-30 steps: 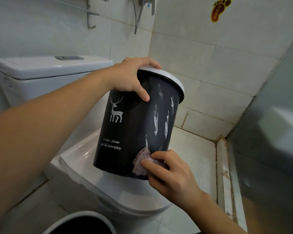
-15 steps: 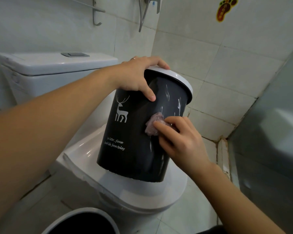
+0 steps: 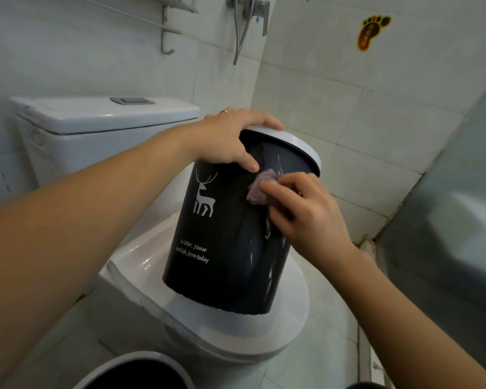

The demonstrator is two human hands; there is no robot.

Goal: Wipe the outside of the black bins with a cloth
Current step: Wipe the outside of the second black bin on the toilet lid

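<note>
A black bin (image 3: 227, 248) with a white rim, a white deer print and white lettering stands tilted on the closed toilet lid (image 3: 264, 329). My left hand (image 3: 230, 138) grips the bin's rim at the top left, thumb pressed on the black wall. My right hand (image 3: 306, 214) presses a small pinkish-purple cloth (image 3: 260, 189) against the bin's upper side, just below the rim and close to my left thumb. White smears streak the wall beneath the cloth.
A second black bin (image 3: 135, 369) with a white rim shows at the bottom edge, on the floor. The toilet cistern (image 3: 96, 127) stands behind on the left. Tiled walls close in at the back; a grey panel (image 3: 455, 220) stands on the right.
My right hand has slid the cloth up the bin's side, from near the base to just under the rim. My left hand keeps its grip on the rim.
</note>
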